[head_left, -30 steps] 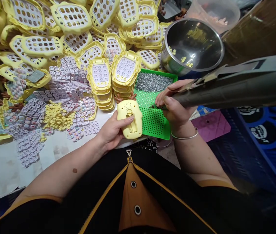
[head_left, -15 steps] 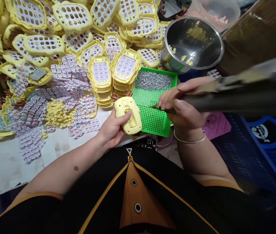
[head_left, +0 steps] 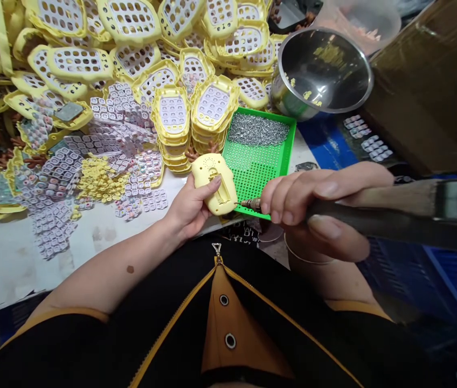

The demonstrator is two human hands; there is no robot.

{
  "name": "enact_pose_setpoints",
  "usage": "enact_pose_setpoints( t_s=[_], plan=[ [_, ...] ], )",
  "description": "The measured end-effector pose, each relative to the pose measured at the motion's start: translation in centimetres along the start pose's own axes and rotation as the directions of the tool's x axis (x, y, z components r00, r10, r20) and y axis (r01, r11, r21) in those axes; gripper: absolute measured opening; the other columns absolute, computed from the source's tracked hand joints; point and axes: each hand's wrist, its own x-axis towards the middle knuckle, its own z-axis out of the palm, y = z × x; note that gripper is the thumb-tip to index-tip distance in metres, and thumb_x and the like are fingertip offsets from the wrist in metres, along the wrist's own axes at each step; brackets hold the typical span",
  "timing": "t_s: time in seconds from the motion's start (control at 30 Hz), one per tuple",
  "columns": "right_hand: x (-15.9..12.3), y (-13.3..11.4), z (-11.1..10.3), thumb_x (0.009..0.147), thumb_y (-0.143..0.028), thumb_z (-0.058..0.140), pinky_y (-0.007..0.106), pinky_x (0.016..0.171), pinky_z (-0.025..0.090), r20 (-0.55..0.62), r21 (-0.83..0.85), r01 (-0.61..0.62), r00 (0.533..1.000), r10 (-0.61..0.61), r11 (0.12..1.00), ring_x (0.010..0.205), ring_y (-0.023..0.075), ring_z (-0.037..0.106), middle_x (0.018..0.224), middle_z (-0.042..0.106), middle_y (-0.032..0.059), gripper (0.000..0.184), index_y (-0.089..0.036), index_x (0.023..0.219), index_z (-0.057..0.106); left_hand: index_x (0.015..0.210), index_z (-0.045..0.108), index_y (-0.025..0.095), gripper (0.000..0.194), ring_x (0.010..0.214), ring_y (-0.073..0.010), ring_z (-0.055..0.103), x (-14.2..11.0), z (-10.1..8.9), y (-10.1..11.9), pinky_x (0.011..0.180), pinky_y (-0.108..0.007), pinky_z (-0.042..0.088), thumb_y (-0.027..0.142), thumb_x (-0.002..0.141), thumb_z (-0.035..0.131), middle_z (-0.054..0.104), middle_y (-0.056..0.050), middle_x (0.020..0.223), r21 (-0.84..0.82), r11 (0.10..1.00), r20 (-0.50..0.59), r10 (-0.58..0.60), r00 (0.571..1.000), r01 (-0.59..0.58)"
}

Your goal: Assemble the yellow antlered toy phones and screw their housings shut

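My left hand point(head_left: 191, 209) grips a yellow plastic toy casing point(head_left: 214, 186), back side up, with its battery recess showing and my thumb pressed on it. Brown antler-like pieces stick out at its top. My right hand point(head_left: 313, 202) is wrapped round a dark electric screwdriver point(head_left: 404, 213) that points left. Its bit meets the lower right corner of the casing, at a screw hole. Just behind lies a green perforated tray point(head_left: 248, 175) with a heap of small silver screws point(head_left: 257, 130) at its far end.
Stacked yellow casing fronts point(head_left: 172, 121) stand behind the casing. Button sheets point(head_left: 61, 183) and small yellow pieces point(head_left: 101, 180) cover the left of the table. A steel bowl point(head_left: 325, 70) and a cardboard box point(head_left: 430, 86) stand at the back right.
My right hand has brought the screwdriver down and left, from above the tray to the casing's lower right corner. My left hand keeps its hold on the casing.
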Motion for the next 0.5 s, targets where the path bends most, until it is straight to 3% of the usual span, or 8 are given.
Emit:
enact_pose_setpoints(
  t_s=[0.5],
  plan=[
    [0.62, 0.62, 0.03, 0.071, -0.013, 0.069, 0.026, 0.044, 0.051, 0.257, 0.094, -0.089, 0.964, 0.062, 0.992, 0.044, 0.0107, 0.056, 0.057, 0.058, -0.0052, 0.016, -0.022, 0.078, 0.057, 0.116, 0.056, 0.023, 0.047, 0.096, -0.0217, 0.068, 0.0, 0.28, 0.02, 0.09, -0.043, 0.057, 0.01, 0.075, 0.073, 0.071, -0.003, 0.105, 0.034, 0.999, -0.011, -0.01, 1.0, 0.01]
  ],
)
